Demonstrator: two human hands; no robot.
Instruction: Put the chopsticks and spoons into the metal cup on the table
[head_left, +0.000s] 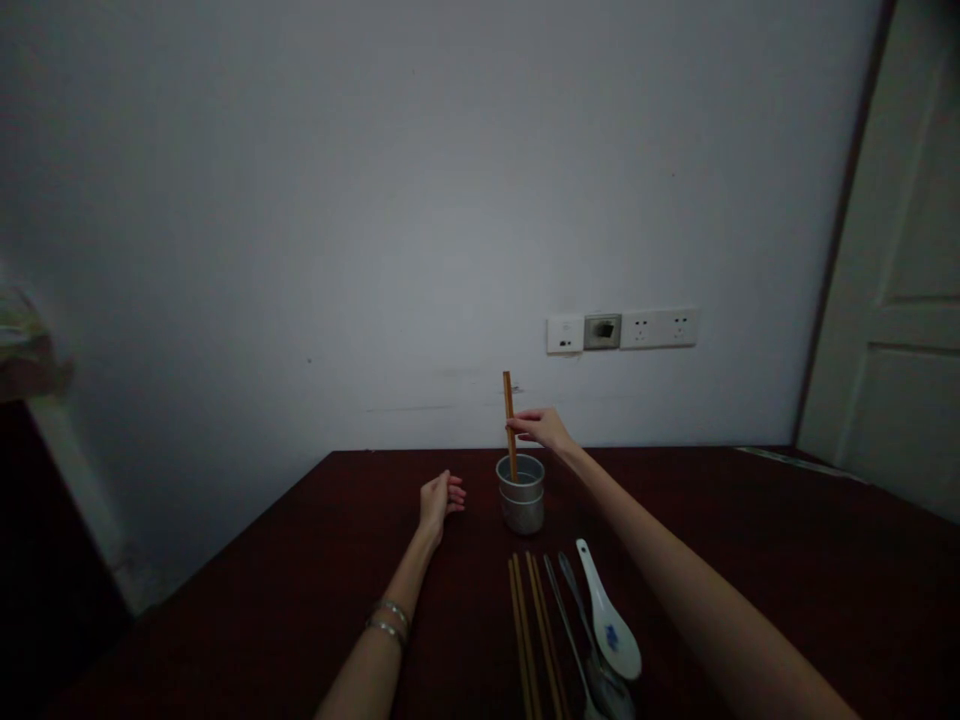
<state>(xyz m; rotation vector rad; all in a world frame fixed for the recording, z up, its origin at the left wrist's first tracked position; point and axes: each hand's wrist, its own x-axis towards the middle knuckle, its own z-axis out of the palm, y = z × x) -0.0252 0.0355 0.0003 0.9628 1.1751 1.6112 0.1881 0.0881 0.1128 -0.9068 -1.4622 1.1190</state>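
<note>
My right hand pinches a wooden chopstick and holds it upright with its lower end inside a small metal cup on the dark red table. My left hand rests on the table just left of the cup, fingers loosely curled and holding nothing. Two bracelets sit on my left wrist. Near the front edge lie several more chopsticks, two metal spoons and a white ceramic spoon with a blue mark.
A grey wall rises behind the table, carrying a row of wall sockets. A white door stands at the right. A dark piece of furniture stands at the far left.
</note>
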